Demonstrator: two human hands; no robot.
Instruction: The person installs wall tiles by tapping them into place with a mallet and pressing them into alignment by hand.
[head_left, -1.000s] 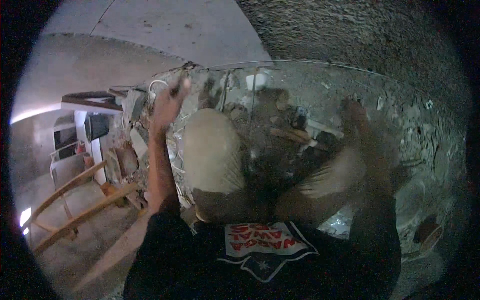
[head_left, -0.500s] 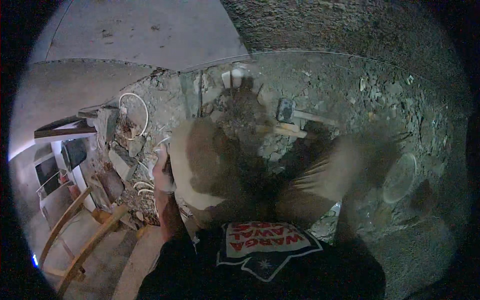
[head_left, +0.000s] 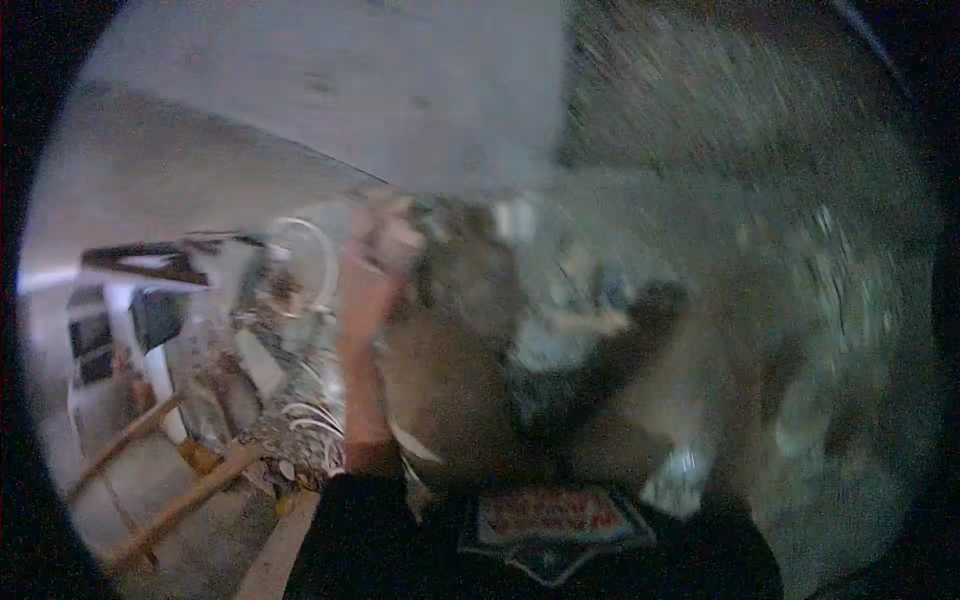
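Note:
My left hand (head_left: 388, 235) is stretched forward at the foot of the pale wall, beside a dark hollow in the rubble. Motion blur smears its fingers, so whether it grips anything does not show. On the right, my right arm (head_left: 735, 400) is a dim, dark smear beside my right knee, and its hand cannot be made out clearly. A hammer (head_left: 613, 288) with a dark head lies on the broken ground between my knees and the wall. Near it is a pale wooden handle (head_left: 590, 322). A white block-like piece (head_left: 515, 218) stands behind the hollow.
White cable or hose loops (head_left: 315, 255) lie among broken pieces on the left. Closer on that side are curved wooden bars (head_left: 190, 500). A pale wall panel (head_left: 450, 90) rises ahead, with a rough dark surface (head_left: 700, 100) to its right. My bent knees take up the middle.
My left hand has moved forward from beside my left knee to the wall's foot. The view has shifted and blurred, and the hammer appears lower in it.

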